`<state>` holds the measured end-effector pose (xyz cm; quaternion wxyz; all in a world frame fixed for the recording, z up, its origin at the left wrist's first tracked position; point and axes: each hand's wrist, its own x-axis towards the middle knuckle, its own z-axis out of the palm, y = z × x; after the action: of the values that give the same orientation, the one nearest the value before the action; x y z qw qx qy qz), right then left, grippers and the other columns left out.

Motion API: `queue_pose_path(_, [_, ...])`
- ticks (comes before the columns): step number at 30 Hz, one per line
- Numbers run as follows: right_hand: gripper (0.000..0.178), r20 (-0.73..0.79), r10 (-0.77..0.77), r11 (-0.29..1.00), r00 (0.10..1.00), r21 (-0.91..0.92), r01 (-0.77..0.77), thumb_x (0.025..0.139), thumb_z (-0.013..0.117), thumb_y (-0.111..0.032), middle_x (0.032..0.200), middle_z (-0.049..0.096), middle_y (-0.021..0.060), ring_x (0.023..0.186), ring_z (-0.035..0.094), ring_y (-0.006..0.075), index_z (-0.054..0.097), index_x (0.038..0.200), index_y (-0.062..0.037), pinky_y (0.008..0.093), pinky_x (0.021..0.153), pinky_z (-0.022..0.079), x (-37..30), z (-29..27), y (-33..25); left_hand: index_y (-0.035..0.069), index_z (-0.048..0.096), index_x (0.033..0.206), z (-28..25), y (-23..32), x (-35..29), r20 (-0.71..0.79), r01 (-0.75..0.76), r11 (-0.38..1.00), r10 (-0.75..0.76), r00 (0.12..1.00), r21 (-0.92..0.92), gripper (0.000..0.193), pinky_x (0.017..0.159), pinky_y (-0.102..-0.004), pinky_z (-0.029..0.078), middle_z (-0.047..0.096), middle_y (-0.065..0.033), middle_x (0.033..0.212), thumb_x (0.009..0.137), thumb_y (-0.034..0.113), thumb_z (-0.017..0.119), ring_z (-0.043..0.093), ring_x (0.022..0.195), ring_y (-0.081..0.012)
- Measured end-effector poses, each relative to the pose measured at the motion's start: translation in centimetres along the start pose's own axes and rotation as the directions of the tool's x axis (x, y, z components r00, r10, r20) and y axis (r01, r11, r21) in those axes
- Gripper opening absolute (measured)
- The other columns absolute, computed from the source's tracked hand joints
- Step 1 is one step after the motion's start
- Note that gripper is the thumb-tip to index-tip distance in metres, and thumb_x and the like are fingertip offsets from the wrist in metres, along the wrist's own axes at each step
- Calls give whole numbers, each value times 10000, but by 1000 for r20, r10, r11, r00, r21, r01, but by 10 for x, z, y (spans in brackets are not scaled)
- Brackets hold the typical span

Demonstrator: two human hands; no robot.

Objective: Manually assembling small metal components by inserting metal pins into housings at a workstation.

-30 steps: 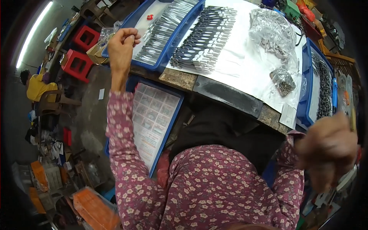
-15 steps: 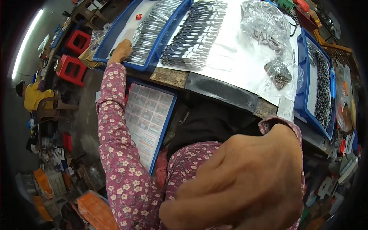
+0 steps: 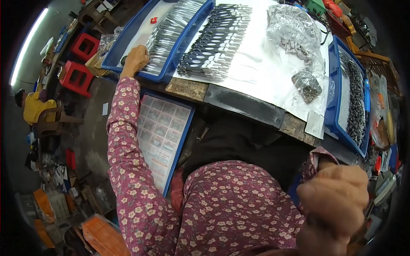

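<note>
- In the head view, our left hand (image 3: pixel 136 59) is down in the near left corner of the left blue tray (image 3: pixel 153 78), its knuckles uppermost; the fingers curl downward with their tips hidden, so we cannot tell whether they pinch anything.
- The silvery metal pieces (image 3: pixel 171 34) lie in that tray, just to the right of those fingers and stretching away to the far edge; their long axes seem to run crosswise, toward the tray's right wall.
- Our left hand is much the nearer one. Our right hand (image 3: pixel 333 200) is raised off the bench (image 3: pixel 186 88), below its near right corner; its fingers look folded inward, though blur keeps us from telling whether they hold something.
- Left of the row we see a bare strip of tray floor, with a small red piece (image 3: pixel 153 20) toward the far edge.
- The tray's right wall parts our row from the black-and-white pieces (image 3: pixel 213 42) on the bench; beyond these, the white sheet (image 3: pixel 256 64) shows open room up to the clear plastic bag (image 3: pixel 294 30).
</note>
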<state>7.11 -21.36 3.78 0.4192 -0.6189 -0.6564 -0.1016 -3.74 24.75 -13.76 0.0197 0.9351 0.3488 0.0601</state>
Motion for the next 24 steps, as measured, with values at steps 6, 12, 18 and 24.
queue_pose_path(6, [124, -17, 170, 974, 985, -148, -171, 683, 617, 39, 705, 592, 135, 635, 586, 251, 619, 804, 13, 298, 546, 429, -26, 11, 71, 37, 489, 710, 12, -16, 8, -190, -232, 972, 222, 956, -32, 198, 627, -450, 389, 515, -184, 706, 686, 228, 537, 510, 734, -371])
queue_pose_path(12, [187, 83, 374, 913, 924, -206, -351, 766, 556, 52, 793, 558, 142, 650, 557, 268, 536, 949, 18, 323, 566, 431, -105, -9, 157, 2, 469, 739, 0, -15, 13, -71, -265, 962, 261, 963, -64, 213, 594, -418, 371, 505, -200, 695, 734, 189, 571, 494, 677, -375])
queue_pose_path(18, [139, 4, 500, 840, 866, -245, -484, 788, 558, -7, 765, 580, 103, 629, 569, 177, 560, 923, 27, 271, 536, 440, -142, -36, 176, -47, 451, 816, -7, -20, 16, 43, -299, 924, 317, 947, -237, 152, 614, -356, 385, 464, -165, 696, 756, 57, 545, 449, 640, -280])
queue_pose_path(24, [160, -69, 799, 601, 597, 116, -791, 814, 532, -80, 656, 573, 27, 560, 533, 43, 590, 923, 22, 177, 441, 407, -128, -91, 201, -7, 433, 757, -39, -6, -3, 61, -277, 867, 331, 942, -414, 149, 531, -271, 330, 404, -51, 631, 798, 91, 538, 385, 581, -129])
